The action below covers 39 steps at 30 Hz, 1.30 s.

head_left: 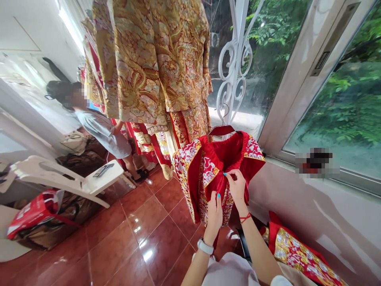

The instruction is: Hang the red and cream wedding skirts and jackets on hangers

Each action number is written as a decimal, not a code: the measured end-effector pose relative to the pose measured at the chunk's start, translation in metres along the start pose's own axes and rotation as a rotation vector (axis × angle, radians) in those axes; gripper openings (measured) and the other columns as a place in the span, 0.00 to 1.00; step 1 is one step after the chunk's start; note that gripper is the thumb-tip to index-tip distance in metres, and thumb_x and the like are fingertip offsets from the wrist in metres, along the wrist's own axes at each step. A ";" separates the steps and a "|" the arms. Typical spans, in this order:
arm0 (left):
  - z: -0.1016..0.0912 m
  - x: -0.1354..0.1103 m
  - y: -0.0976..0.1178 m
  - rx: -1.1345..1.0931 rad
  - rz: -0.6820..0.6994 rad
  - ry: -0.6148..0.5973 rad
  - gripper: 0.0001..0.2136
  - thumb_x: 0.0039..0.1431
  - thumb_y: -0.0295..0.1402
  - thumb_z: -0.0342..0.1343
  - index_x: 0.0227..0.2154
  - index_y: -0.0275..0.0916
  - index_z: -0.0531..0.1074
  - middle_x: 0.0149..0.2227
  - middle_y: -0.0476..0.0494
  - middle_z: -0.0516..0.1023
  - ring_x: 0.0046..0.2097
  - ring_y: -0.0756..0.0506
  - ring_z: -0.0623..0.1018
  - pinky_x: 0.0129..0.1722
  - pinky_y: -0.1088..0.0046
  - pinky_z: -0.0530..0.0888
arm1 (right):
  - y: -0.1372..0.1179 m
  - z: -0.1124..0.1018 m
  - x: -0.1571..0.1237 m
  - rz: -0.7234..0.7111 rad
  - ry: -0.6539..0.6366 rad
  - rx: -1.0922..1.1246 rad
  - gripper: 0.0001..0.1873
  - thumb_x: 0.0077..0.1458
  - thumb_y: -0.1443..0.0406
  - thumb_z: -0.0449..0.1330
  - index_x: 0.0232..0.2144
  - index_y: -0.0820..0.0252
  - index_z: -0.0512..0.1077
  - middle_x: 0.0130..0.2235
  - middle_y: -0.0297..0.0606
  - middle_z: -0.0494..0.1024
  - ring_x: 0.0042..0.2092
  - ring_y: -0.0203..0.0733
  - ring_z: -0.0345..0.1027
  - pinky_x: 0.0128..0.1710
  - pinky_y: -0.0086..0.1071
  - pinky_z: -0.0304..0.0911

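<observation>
On a hanger [222, 130] beside a window [330, 99], a red embroidered jacket [212, 171] is apparently being adjusted at its front — the edge pinched by the right hand [238, 186], cloth just below gripped by the left hand [214, 209] — with careful alignment seemingly called for next.

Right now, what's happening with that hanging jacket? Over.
Left fingers and right fingers at front of red embroidered jacket. Jacket hangs from hanger. Nothing visibly in the way.

No readable text or numbers; white marking [26, 210] on red bag [37, 210], far left, too blurred.
</observation>
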<state>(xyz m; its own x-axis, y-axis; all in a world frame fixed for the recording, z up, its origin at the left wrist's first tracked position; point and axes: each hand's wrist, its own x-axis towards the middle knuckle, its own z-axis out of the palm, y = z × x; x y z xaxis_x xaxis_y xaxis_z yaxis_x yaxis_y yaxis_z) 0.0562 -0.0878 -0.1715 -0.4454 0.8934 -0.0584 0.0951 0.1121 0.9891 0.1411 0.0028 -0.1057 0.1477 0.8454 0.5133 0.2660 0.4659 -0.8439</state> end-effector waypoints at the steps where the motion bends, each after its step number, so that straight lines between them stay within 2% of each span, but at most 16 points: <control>1: 0.001 0.002 0.002 0.006 0.016 -0.015 0.24 0.65 0.42 0.47 0.58 0.35 0.67 0.61 0.33 0.69 0.62 0.39 0.69 0.63 0.62 0.63 | 0.001 0.001 0.003 0.002 0.001 -0.002 0.10 0.56 0.58 0.58 0.27 0.56 0.68 0.32 0.36 0.74 0.36 0.44 0.67 0.41 0.37 0.62; 5: -0.005 0.005 0.012 0.012 0.074 -0.055 0.23 0.65 0.43 0.46 0.56 0.36 0.70 0.60 0.34 0.71 0.61 0.40 0.71 0.61 0.64 0.65 | 0.000 0.003 0.043 -0.029 -0.037 -0.075 0.10 0.54 0.60 0.59 0.24 0.56 0.69 0.31 0.36 0.74 0.35 0.42 0.67 0.38 0.35 0.60; 6: -0.008 0.003 0.011 0.013 0.079 -0.054 0.23 0.65 0.43 0.46 0.56 0.36 0.70 0.60 0.34 0.71 0.61 0.40 0.71 0.61 0.65 0.65 | 0.000 0.001 0.058 -0.025 0.020 -0.086 0.10 0.54 0.60 0.58 0.23 0.57 0.68 0.31 0.36 0.74 0.34 0.42 0.66 0.37 0.35 0.60; 9: -0.017 -0.003 -0.001 0.030 0.011 0.009 0.24 0.63 0.45 0.48 0.56 0.35 0.70 0.59 0.32 0.71 0.61 0.38 0.71 0.61 0.63 0.65 | -0.006 -0.016 0.106 0.021 0.296 -0.084 0.10 0.53 0.60 0.58 0.23 0.58 0.67 0.27 0.34 0.71 0.30 0.39 0.61 0.34 0.34 0.58; 10: -0.020 -0.005 -0.006 0.033 -0.028 0.048 0.25 0.63 0.46 0.48 0.56 0.34 0.70 0.59 0.31 0.71 0.61 0.38 0.71 0.62 0.62 0.65 | -0.009 -0.024 0.117 0.023 0.339 -0.072 0.10 0.52 0.60 0.59 0.24 0.59 0.67 0.27 0.33 0.70 0.28 0.38 0.59 0.32 0.33 0.57; 11: -0.022 -0.005 -0.011 0.032 -0.059 0.083 0.26 0.63 0.47 0.48 0.56 0.34 0.69 0.59 0.31 0.71 0.61 0.38 0.70 0.62 0.61 0.64 | -0.013 -0.031 0.122 0.016 0.324 -0.053 0.09 0.50 0.60 0.60 0.24 0.59 0.68 0.26 0.32 0.70 0.28 0.37 0.58 0.31 0.32 0.56; 13: -0.026 -0.002 -0.018 0.020 -0.067 0.125 0.27 0.63 0.48 0.46 0.57 0.34 0.69 0.60 0.32 0.71 0.62 0.38 0.69 0.63 0.61 0.64 | -0.021 -0.040 0.113 0.000 0.189 0.010 0.09 0.50 0.60 0.62 0.25 0.59 0.69 0.27 0.30 0.70 0.27 0.35 0.58 0.30 0.31 0.56; 15: -0.029 0.005 -0.020 0.010 -0.037 0.122 0.28 0.63 0.50 0.46 0.56 0.34 0.69 0.60 0.33 0.71 0.63 0.39 0.69 0.63 0.62 0.63 | -0.027 -0.037 0.082 0.024 0.025 0.089 0.08 0.51 0.60 0.61 0.29 0.58 0.70 0.28 0.31 0.71 0.28 0.36 0.61 0.30 0.31 0.58; 18: -0.029 0.013 -0.021 0.000 -0.037 0.163 0.28 0.62 0.51 0.46 0.54 0.35 0.70 0.58 0.33 0.73 0.61 0.39 0.70 0.63 0.62 0.64 | -0.023 -0.017 0.024 0.112 -0.243 0.152 0.13 0.54 0.59 0.60 0.41 0.57 0.73 0.28 0.31 0.73 0.29 0.38 0.64 0.31 0.32 0.62; 21: -0.028 0.012 -0.021 -0.008 -0.035 0.217 0.26 0.61 0.53 0.47 0.50 0.37 0.73 0.55 0.34 0.75 0.59 0.39 0.72 0.60 0.63 0.67 | -0.011 0.004 -0.008 0.165 -0.415 0.174 0.21 0.54 0.59 0.61 0.51 0.54 0.71 0.28 0.31 0.74 0.29 0.40 0.67 0.33 0.34 0.65; 23: -0.026 0.006 -0.020 -0.017 0.004 0.271 0.26 0.60 0.55 0.46 0.46 0.38 0.74 0.51 0.35 0.77 0.55 0.39 0.74 0.57 0.63 0.69 | -0.007 0.011 -0.011 0.162 -0.418 0.185 0.20 0.54 0.59 0.60 0.49 0.54 0.73 0.30 0.32 0.76 0.31 0.41 0.69 0.36 0.35 0.66; 25: -0.025 -0.002 -0.016 -0.032 0.071 0.339 0.26 0.60 0.57 0.44 0.39 0.39 0.74 0.43 0.37 0.79 0.48 0.40 0.77 0.51 0.63 0.72 | -0.007 0.012 -0.007 0.155 -0.379 0.176 0.14 0.55 0.59 0.59 0.44 0.55 0.75 0.32 0.34 0.78 0.33 0.42 0.71 0.37 0.35 0.66; 29: -0.020 -0.016 -0.010 -0.062 0.194 0.421 0.23 0.61 0.56 0.44 0.32 0.40 0.71 0.31 0.42 0.77 0.34 0.44 0.76 0.38 0.67 0.74 | -0.014 0.011 -0.003 0.150 -0.286 0.144 0.08 0.54 0.60 0.59 0.35 0.55 0.74 0.33 0.36 0.79 0.35 0.43 0.73 0.38 0.36 0.67; 34: -0.023 -0.024 -0.013 -0.068 0.246 0.461 0.23 0.60 0.56 0.45 0.30 0.40 0.70 0.29 0.42 0.77 0.31 0.44 0.76 0.34 0.67 0.73 | -0.018 0.010 -0.009 0.116 -0.210 0.081 0.09 0.57 0.59 0.56 0.33 0.56 0.74 0.35 0.39 0.80 0.36 0.44 0.74 0.37 0.36 0.68; 39: -0.049 -0.032 -0.017 -0.092 0.398 0.577 0.21 0.63 0.51 0.44 0.30 0.39 0.70 0.29 0.43 0.76 0.31 0.44 0.75 0.37 0.66 0.73 | -0.016 0.005 -0.007 0.155 -0.227 0.183 0.09 0.56 0.60 0.56 0.35 0.57 0.74 0.35 0.40 0.80 0.36 0.44 0.74 0.38 0.37 0.68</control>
<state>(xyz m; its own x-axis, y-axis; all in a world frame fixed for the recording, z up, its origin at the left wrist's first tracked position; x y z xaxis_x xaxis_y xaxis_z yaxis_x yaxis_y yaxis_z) 0.0255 -0.1397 -0.1799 -0.7955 0.4829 0.3661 0.2848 -0.2354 0.9292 0.1311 -0.0096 -0.0968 -0.0482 0.9369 0.3463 0.0780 0.3492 -0.9338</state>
